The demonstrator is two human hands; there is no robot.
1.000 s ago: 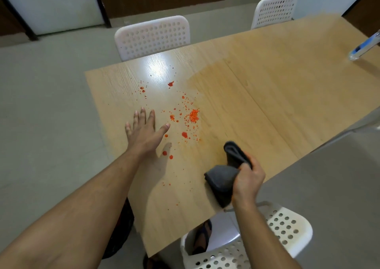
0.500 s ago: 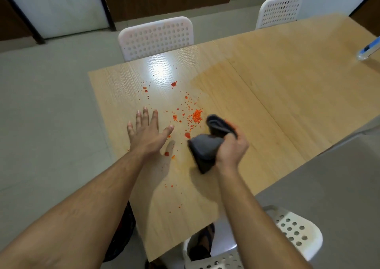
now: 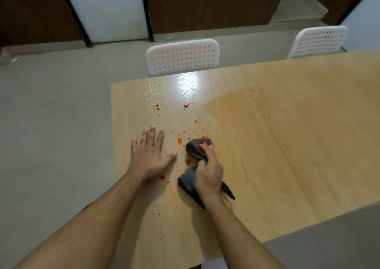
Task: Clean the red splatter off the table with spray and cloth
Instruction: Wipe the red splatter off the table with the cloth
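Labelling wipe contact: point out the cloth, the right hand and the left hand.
cloth (image 3: 196, 149): head view, dark fold ahead of the knuckles.
right hand (image 3: 209, 173): head view, back of the hand gripping the cloth.
left hand (image 3: 149, 157): head view, back of the flat hand.

A light wooden table (image 3: 287, 145) carries red splatter (image 3: 186, 105) scattered over its left part; a dark grey cloth (image 3: 195, 151) lies on it; the left hand (image 3: 150, 155) rests flat beside.

The right hand (image 3: 208, 171) grips a dark cloth (image 3: 196, 149) on the red splatter (image 3: 186, 105); the left hand (image 3: 149, 155) rests flat on the table (image 3: 298, 145).
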